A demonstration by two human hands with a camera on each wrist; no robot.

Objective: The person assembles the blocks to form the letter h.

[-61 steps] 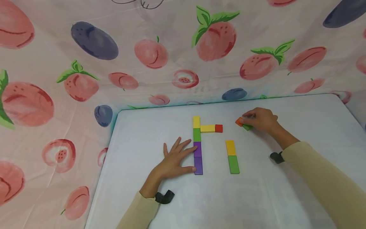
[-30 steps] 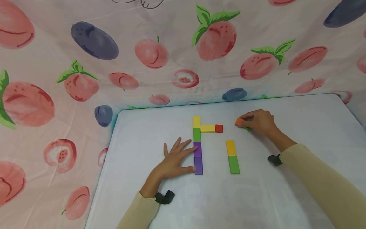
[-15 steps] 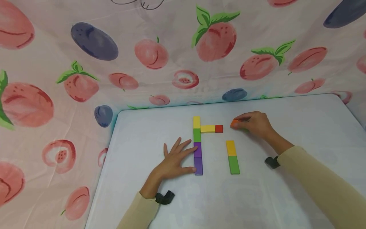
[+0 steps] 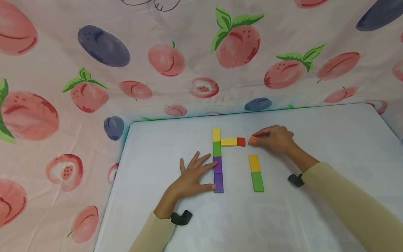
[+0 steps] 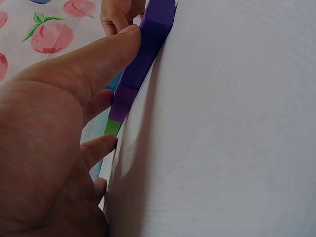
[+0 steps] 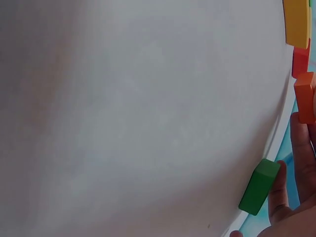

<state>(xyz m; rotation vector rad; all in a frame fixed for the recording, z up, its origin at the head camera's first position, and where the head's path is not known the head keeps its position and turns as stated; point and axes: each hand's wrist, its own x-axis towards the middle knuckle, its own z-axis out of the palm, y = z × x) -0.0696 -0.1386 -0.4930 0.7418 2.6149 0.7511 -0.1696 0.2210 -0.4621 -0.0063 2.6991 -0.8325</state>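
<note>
My left hand [image 4: 189, 179] lies with spread fingers beside a column of blocks. Its index fingertip touches the upper purple block [image 4: 217, 165]; its thumb tip is on the lower purple block [image 4: 218, 183], also large in the left wrist view. Above these sit a green block [image 4: 217, 148] and a yellow block [image 4: 216, 134]. A second yellow block [image 4: 228, 142] runs right from the column and ends at a red block [image 4: 241, 141]. Just right of that, my right hand [image 4: 275, 139] pinches an orange block [image 4: 252, 140]. In the right wrist view, another green block [image 6: 259, 186] is close by a finger; contact is unclear.
A yellow-orange block [image 4: 254, 163] and a green block [image 4: 257, 181] lie end to end below the right hand. The white tabletop [image 4: 233, 224] meets a fruit-print cloth [image 4: 189, 31] behind and at the left.
My right hand has moved left and slightly nearer, bringing the orange block close to the red block. The green block beside it has gone out of sight in the head view. My left hand stays put.
</note>
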